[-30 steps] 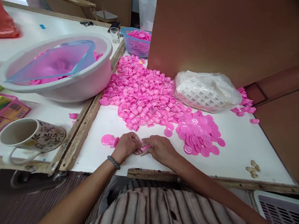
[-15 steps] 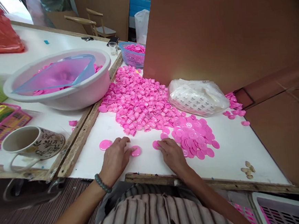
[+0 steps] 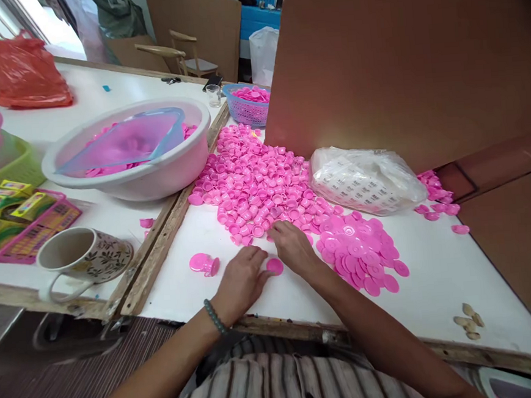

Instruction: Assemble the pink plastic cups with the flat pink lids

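My left hand (image 3: 243, 280) rests on the white table (image 3: 427, 272) with its fingers stretched toward a flat pink disc (image 3: 275, 265), fingertips at its edge. My right hand (image 3: 292, 245) reaches over the disc into the near edge of a big heap of small pink caps (image 3: 255, 181), fingers curled down on the caps; whether it holds one is hidden. To its right lies a pile of flat pink discs (image 3: 361, 253). An assembled pink piece (image 3: 204, 264) lies left of my left hand.
A white basin (image 3: 133, 151) with pink parts and a blue scoop stands at left, a flowered mug (image 3: 84, 257) nearer. A plastic bag (image 3: 365, 179), a blue basket (image 3: 246, 102), a brown cardboard wall (image 3: 397, 60) and several nut shells (image 3: 468, 319) are around.
My hands were together on one pink piece, then parted onto the table. Now the right hand has gone forward to the cap heap and the left lies by a disc.
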Tool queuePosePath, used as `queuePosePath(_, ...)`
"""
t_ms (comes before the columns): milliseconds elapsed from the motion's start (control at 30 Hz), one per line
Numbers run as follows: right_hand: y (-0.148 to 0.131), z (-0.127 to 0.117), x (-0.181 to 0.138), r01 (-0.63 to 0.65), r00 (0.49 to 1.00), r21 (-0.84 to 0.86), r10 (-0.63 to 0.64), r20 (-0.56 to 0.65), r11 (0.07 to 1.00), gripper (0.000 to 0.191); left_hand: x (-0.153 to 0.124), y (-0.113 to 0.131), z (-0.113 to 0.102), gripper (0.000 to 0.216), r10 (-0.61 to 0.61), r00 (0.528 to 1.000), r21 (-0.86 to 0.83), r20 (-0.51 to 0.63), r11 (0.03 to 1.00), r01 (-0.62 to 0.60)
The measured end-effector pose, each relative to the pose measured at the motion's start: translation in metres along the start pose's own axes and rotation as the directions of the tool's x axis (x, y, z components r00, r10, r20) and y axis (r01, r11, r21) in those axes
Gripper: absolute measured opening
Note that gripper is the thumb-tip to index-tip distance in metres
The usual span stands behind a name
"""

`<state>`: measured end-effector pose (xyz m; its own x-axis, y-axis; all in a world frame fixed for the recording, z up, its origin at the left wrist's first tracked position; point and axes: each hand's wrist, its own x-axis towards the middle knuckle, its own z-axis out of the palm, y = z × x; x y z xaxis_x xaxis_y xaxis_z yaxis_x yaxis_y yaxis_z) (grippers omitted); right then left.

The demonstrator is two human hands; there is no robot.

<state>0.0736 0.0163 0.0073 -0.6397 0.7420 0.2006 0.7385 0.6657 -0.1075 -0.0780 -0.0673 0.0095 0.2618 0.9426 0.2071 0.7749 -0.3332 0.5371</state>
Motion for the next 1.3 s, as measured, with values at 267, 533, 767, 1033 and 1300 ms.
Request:
queuePosePath(267,0.011,-0.023,-0.036,-0.397,0.888,0.123,0.346,0.304,0.91,0.018,0.015,0.001,0.022,0.012,0.007,0.987,0.024,0.16,1.0,-0.011)
queuePosePath(533,0.003,-0.022,-0.06,-0.162,0.976,0.2,0.128,0.174,0.966,0.009,0.005,-0.005,0.015,0.03,-0.073,0.992,0.048,0.102,0.997,0.068)
queuePosePath(767,-0.009,-0.003,-0.059,-0.079,0.997,0.176,0.078,0.014,0.981,0.021,0.004,-0.004,0.02,0.031,-0.094,0.994,0.096,0.056,0.991,0.088)
queuePosePath(1033,-0.027,0.002,-0.057,0.121,0.986,-0.015,-0.119,0.121,0.993,0.023,0.004,-0.006,0.026,0.041,-0.096,0.995,0.133,0.018,0.987,0.093)
queuePosePath(1300,-0.031,0.01,-0.064,0.142,0.987,-0.043,-0.138,0.087,0.989,0.031,0.004,-0.01,0.025,0.041,-0.052,0.998,0.13,0.047,0.99,0.046)
